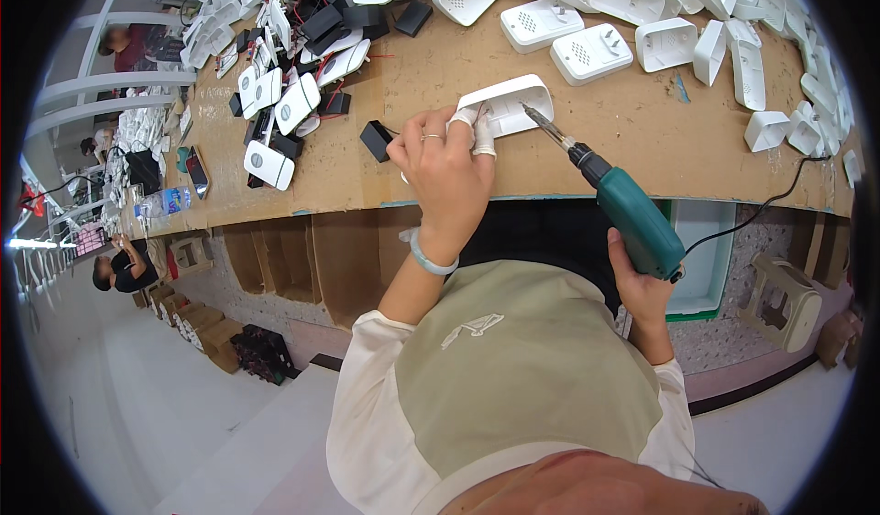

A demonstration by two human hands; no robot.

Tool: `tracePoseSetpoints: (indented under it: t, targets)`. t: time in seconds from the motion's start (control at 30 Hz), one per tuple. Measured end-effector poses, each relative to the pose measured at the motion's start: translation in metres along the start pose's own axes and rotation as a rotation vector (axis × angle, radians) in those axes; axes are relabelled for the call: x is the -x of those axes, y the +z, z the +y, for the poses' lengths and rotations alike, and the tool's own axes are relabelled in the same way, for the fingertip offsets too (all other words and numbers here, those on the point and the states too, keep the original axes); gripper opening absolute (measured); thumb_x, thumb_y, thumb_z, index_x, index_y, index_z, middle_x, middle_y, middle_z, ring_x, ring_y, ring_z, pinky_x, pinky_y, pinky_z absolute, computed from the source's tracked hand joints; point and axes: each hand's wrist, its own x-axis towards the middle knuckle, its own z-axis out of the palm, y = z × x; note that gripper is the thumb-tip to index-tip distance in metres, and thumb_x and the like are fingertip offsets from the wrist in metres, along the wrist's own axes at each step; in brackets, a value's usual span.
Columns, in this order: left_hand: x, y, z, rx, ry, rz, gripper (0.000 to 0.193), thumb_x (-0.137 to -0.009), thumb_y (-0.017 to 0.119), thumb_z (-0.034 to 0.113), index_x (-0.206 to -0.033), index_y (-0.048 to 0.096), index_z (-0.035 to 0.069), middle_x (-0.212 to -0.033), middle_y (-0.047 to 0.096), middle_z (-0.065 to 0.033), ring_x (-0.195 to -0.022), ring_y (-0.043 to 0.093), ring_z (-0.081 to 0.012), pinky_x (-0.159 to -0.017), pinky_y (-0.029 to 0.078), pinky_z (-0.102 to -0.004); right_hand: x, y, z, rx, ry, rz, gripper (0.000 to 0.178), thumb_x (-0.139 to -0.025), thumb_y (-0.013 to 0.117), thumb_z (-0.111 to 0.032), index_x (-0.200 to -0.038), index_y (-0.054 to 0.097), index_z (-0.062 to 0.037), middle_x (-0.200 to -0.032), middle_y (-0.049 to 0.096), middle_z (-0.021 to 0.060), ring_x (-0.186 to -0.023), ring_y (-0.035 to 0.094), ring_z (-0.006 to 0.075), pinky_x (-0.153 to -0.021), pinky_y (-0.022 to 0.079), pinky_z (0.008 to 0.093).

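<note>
My left hand [449,171], with white wraps on some fingertips and a ring, is closed on the left end of a white plastic housing [522,111]. The housing is a shallow shell, open side up, near the table's front edge. My right hand [637,286] is wrapped round the rear of a green electric screwdriver [637,217], which slants up and left. Its metal bit points into the housing; I cannot tell whether it touches. Beside my left hand is a small black block [376,139]. What lies under my left fingers is mostly hidden.
Two closed white housings with plug prongs [591,54] lie beyond my hands, before a heap of white shells. A pile of white covers [298,102], black blocks and red wires lies left. The screwdriver's black cord [756,208] trails right. A phone [197,171] and a bottle [163,203] stand far left.
</note>
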Motion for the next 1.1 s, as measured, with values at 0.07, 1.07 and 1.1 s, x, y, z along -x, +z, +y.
tracePoseSetpoints:
  t: [0.07,1.07,1.1]
  targets:
    - [0.005,-0.002,-0.005,0.054,-0.024,-0.017,0.023,-0.072,0.072,0.01,-0.094,0.071,0.007,-0.095,0.067,-0.0066,-0.091,0.057,-0.0267,-0.084,0.035,-0.0416,0.003,0.0,0.001,-0.006,0.043,0.028,0.024,-0.079,0.073,0.004,-0.102,0.067,0.0033,-0.088,0.07,0.0095,-0.071,0.065,0.0125,-0.067,0.051,0.025]
    - [0.519,0.186,-0.318,0.018,-0.187,-1.517,0.03,-0.084,0.06,0.03,-0.091,0.076,0.005,-0.105,0.071,-0.0212,-0.096,0.07,-0.0361,-0.085,0.056,-0.0442,-0.002,0.001,-0.017,0.004,0.037,0.093,0.016,-0.081,0.076,-0.003,-0.094,0.068,0.0003,-0.084,0.069,0.0066,-0.068,0.061,0.0118,-0.064,0.049,0.0262]
    - [0.511,0.18,-0.28,0.044,-0.119,-1.521,0.03,-0.084,0.06,0.03,-0.091,0.076,0.005,-0.105,0.071,-0.0212,-0.096,0.07,-0.0361,-0.085,0.056,-0.0442,0.006,0.0,-0.012,0.049,0.042,0.143,0.016,-0.081,0.076,-0.003,-0.094,0.068,0.0003,-0.084,0.069,0.0066,-0.068,0.061,0.0118,-0.064,0.049,0.0262]
